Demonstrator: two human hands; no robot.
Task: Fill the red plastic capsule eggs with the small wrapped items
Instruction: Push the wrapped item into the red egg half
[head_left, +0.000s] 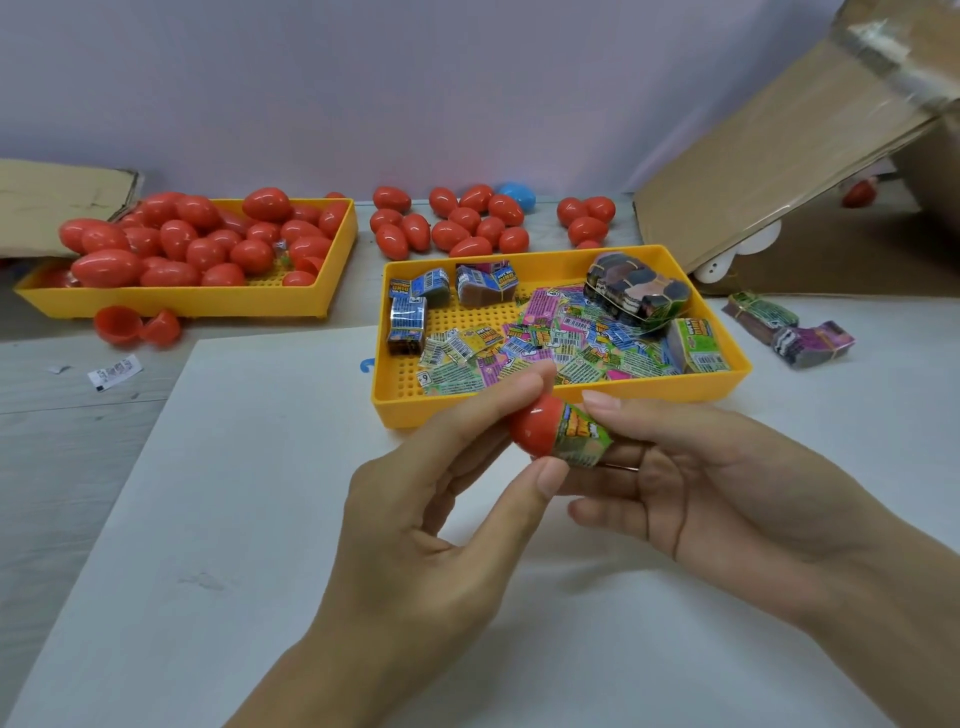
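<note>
My left hand (441, 519) pinches a red egg half (532, 428) between thumb and fingers. A small green wrapped item (579, 434) sticks out of that half, and my right hand (727, 483) holds it with fingertips on top and below. Both hands hover over a white sheet (234, 519), just in front of a yellow tray (545, 408) full of several loose wrapped items (545, 343) and bundled stacks.
A second yellow tray (171, 304) at the left holds several red eggs (197, 236). An opened red egg (136, 325) lies before it. More red eggs (452, 223) and one blue egg (517, 195) sit at the back. Cardboard box (805, 156) at right; wrapped bundles (789, 330) beside it.
</note>
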